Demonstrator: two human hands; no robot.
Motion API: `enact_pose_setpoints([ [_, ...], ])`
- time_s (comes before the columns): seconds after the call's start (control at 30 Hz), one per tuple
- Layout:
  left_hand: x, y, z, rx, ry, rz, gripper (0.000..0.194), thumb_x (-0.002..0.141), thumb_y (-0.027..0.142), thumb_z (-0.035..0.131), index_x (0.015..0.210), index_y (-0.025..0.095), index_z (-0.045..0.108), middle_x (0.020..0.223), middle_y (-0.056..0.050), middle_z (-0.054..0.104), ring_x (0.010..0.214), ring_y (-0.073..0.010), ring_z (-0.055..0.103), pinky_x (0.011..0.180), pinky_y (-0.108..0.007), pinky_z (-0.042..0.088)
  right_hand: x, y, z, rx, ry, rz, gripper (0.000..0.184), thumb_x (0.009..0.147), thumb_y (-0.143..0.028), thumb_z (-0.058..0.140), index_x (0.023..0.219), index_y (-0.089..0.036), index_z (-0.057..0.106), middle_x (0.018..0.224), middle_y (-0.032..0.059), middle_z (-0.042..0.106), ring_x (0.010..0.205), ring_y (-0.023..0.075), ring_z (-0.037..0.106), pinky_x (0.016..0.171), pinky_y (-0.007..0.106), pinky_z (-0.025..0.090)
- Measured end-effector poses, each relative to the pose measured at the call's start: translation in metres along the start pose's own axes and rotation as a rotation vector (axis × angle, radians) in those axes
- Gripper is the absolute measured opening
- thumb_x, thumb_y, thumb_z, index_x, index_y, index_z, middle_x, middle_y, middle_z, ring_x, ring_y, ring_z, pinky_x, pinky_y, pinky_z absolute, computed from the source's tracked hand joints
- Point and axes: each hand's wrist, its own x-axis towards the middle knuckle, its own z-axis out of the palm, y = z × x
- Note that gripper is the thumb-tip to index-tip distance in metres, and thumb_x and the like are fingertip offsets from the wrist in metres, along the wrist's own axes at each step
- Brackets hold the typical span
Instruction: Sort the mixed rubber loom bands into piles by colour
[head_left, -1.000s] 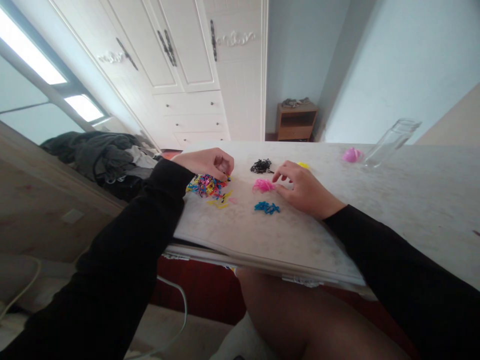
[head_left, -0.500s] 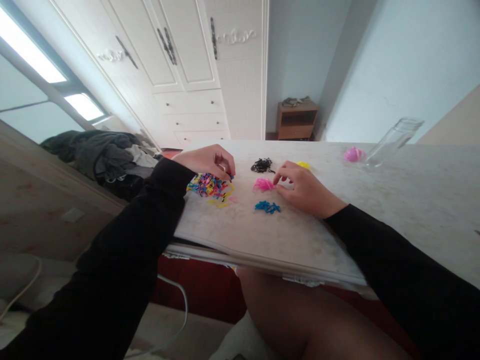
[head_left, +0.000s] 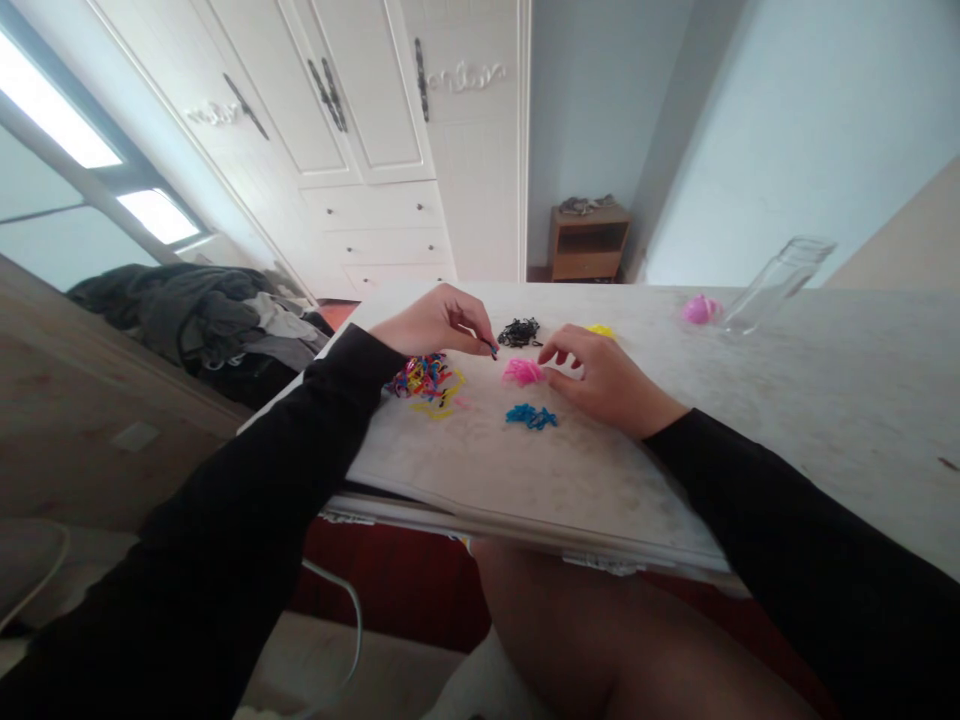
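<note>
My left hand point(head_left: 448, 322) is pinched on a few small dark and blue rubber bands point(head_left: 493, 350), held just left of a black pile of rubber bands point(head_left: 519, 332). Under and beside that wrist lies a mixed heap of coloured rubber bands point(head_left: 421, 380), with yellow ones straying at its edge. My right hand point(head_left: 589, 375) rests on the table with thumb and fingers apart, its fingertips beside a pink pile of rubber bands point(head_left: 522, 372). Nearer me is a blue pile point(head_left: 531, 417). A yellow pile point(head_left: 601, 331) shows partly behind my right hand.
On the white table point(head_left: 480, 460), a clear glass bottle point(head_left: 780, 285) leans at the far right beside a pink round object point(head_left: 701, 309). Dark clothes point(head_left: 202, 320) are heaped left of the table. A white wardrobe point(head_left: 367, 120) and a small wooden cabinet point(head_left: 590, 243) stand beyond.
My left hand has moved right, from over the mixed heap toward the black pile, carrying the pinched bands. My right hand has stayed nearly in place by the pink pile.
</note>
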Motion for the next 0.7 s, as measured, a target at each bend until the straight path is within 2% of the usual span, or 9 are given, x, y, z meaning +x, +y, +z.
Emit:
enact_pose_setpoints([
  [0.13,0.006,-0.001,0.018,-0.058,0.066,0.066,0.033,0.064,0.033,0.101,0.078,0.013,0.079,0.080,-0.008,0.082,0.076,-0.0181,0.080,0.077,-0.029,0.067,0.000,-0.003,-0.002,0.051,0.010,0.009,0.001,0.087,-0.018,0.069,0.088,-0.018,0.068,0.085,0.0044,0.071,0.079,0.0185,0.063,0.070,0.031,0.047],
  [0.27,0.009,-0.002,0.031,-0.108,0.096,0.096,0.037,0.063,0.036,0.102,0.079,0.013,0.079,0.083,-0.009,0.082,0.079,-0.0189,0.081,0.078,-0.030,0.068,0.000,-0.006,-0.003,0.155,0.025,0.007,0.011,0.088,-0.028,0.074,0.090,-0.018,0.069,0.087,0.0046,0.075,0.076,0.0175,0.066,0.068,0.030,0.049],
  [0.43,0.010,-0.002,0.040,-0.129,0.041,0.081,0.035,0.067,0.034,0.101,0.085,0.013,0.080,0.085,-0.009,0.083,0.080,-0.0190,0.081,0.076,-0.028,0.068,0.000,-0.008,-0.002,0.226,0.055,-0.022,0.002,0.087,-0.020,0.071,0.087,-0.019,0.070,0.081,0.0021,0.075,0.070,0.0145,0.065,0.065,0.027,0.050],
  [0.7,0.012,-0.004,0.043,-0.160,0.026,0.092,0.024,0.072,0.024,0.096,0.087,0.013,0.081,0.082,-0.008,0.083,0.076,-0.0155,0.079,0.072,-0.024,0.065,-0.001,-0.012,-0.004,0.223,0.099,-0.027,0.004,0.085,-0.016,0.068,0.084,-0.019,0.069,0.075,0.0012,0.073,0.067,0.0141,0.064,0.063,0.027,0.048],
])
